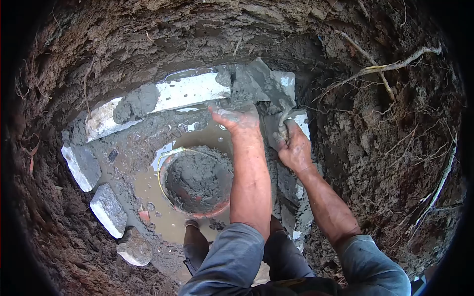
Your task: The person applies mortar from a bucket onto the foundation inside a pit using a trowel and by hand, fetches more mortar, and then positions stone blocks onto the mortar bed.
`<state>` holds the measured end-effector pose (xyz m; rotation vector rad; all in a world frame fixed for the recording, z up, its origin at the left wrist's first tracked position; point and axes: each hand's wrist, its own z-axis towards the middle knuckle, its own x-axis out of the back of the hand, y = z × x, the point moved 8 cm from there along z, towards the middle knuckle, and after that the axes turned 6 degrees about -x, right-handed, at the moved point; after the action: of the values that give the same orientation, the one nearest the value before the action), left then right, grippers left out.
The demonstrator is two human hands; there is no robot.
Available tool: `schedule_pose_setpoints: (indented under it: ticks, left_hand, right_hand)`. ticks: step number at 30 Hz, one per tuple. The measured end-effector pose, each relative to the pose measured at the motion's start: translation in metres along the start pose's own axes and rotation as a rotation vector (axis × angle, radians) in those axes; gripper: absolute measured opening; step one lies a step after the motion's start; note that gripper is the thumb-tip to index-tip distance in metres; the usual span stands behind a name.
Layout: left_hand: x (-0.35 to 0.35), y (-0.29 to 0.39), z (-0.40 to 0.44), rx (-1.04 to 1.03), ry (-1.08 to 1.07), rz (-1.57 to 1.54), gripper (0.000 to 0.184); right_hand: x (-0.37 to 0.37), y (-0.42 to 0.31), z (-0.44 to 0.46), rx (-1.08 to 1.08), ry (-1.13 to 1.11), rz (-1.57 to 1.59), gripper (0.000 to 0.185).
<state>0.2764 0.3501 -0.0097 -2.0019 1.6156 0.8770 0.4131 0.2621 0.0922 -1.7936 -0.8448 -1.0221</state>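
Note:
My right hand (295,146) is closed round the handle of a trowel (266,81), whose mud-coated blade lies over the wet mortar at the corner of the white blocks. My left hand (237,118) is held just below that mortar, palm up and smeared with grey, its thumb stretched out to the left and the other fingers partly hidden. Left of it runs a long white block (190,92) with mortar on its ends. A round basin (197,180) of grey mortar sits in muddy water, left of my left forearm.
Earth walls (375,143) surround the pit, with roots (395,66) sticking out at the right. Loose stones (108,209) and a pale block (81,167) line the left side. Brown water (170,227) covers part of the floor around my legs.

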Motion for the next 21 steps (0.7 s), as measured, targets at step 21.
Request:
schedule_pose_setpoints:
  ticks: [21]
  left_hand:
    - [0.115, 0.200, -0.057, -0.101, -0.060, 1.404, 0.033]
  right_hand:
    - [-0.075, 0.036, -0.123, -0.397, -0.496, -0.104, 0.042]
